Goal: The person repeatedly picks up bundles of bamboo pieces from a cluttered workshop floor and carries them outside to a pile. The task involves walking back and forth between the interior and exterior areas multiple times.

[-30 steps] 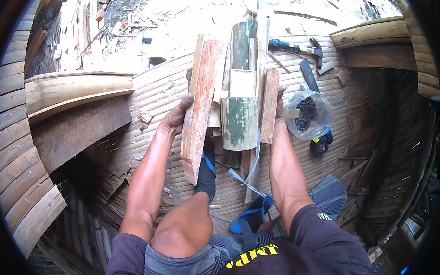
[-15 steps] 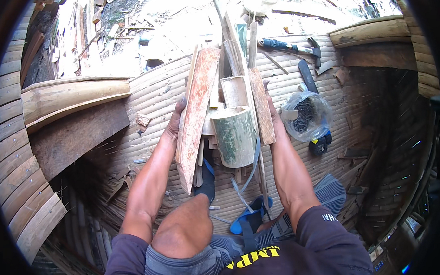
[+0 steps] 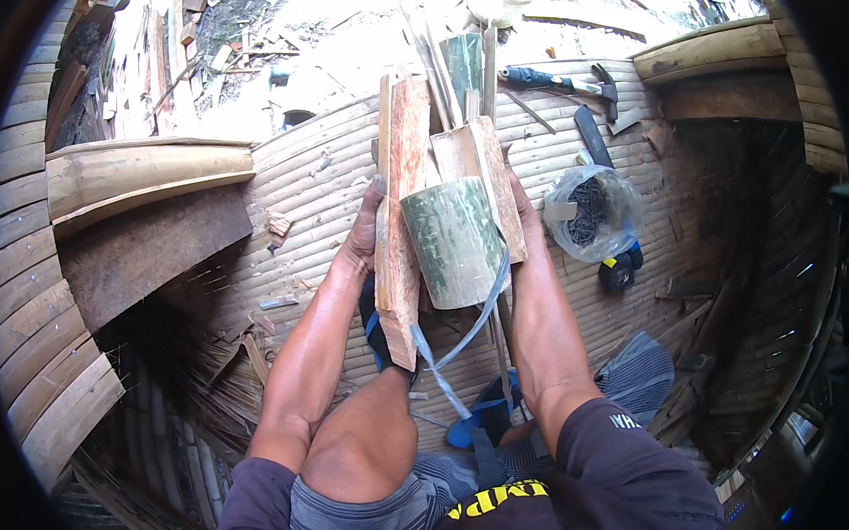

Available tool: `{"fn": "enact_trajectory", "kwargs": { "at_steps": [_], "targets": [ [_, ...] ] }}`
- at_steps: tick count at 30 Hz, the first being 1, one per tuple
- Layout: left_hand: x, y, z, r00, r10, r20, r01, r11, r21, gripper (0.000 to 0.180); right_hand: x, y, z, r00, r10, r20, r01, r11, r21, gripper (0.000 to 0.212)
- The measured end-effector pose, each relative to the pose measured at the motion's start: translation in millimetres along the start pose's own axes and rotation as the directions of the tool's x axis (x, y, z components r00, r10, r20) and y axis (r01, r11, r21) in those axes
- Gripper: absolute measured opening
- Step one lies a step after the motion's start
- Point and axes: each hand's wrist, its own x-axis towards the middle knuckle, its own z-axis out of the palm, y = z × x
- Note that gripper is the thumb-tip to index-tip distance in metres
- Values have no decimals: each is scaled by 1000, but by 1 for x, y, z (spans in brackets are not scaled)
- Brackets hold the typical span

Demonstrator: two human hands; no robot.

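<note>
Bundle (image 3: 457,224): planks and bamboo, raised between both hands, over the floor, in front of the knee.
Left hand (image 3: 363,224): on outer side of red plank (image 3: 408,155); fingers mostly hidden, can't tell if spread or curled.
Right hand (image 3: 520,198): against outer side of short plank (image 3: 498,192); fingers mostly hidden, can't tell.
Bamboo (image 3: 444,256): green, between the planks, tilted.
Strap (image 3: 480,318): blue, hangs at near end; tied or loose unclear.
Good hold: probably even squeeze from both sides, planks as clamps; inner bits could slip. Best keep strap off sharp ends.
Floor (image 3: 300,193): bamboo slats, wood chips.
Right side: hammer (image 3: 570,86), nail bag (image 3: 623,222), tape measure (image 3: 617,273).
Room: bamboo-topped ledges (image 3: 149,171) both sides; bright scrap-strewn ground ahead.
</note>
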Motion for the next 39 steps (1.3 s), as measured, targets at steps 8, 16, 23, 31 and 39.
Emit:
{"fn": "enact_trajectory", "kwargs": {
  "at_steps": [8,16,23,31,39],
  "targets": [
    [1,-6,5,1000,7,-22,-5,996,88,91,-16,-2,5,993,4,122,-4,1000,-1,92],
    [-4,29,80,992,101,-82,-102,995,-9,79,-41,-70,61,985,39,171,-17,992,-126,85],
    [-52,115,258,990,139,-37,-139,990,14,75,-147,-194,163,983,46,180,-2,971,-240,91],
    [-105,202,423,982,140,-125,-155,981,-119,75,-248,-331,297,993,59,104,2,861,-508,87],
    [-104,310,534,987,159,-4,-159,981,-110,75,-286,-442,398,978,-4,208,115,845,-522,94]
  ]
}}
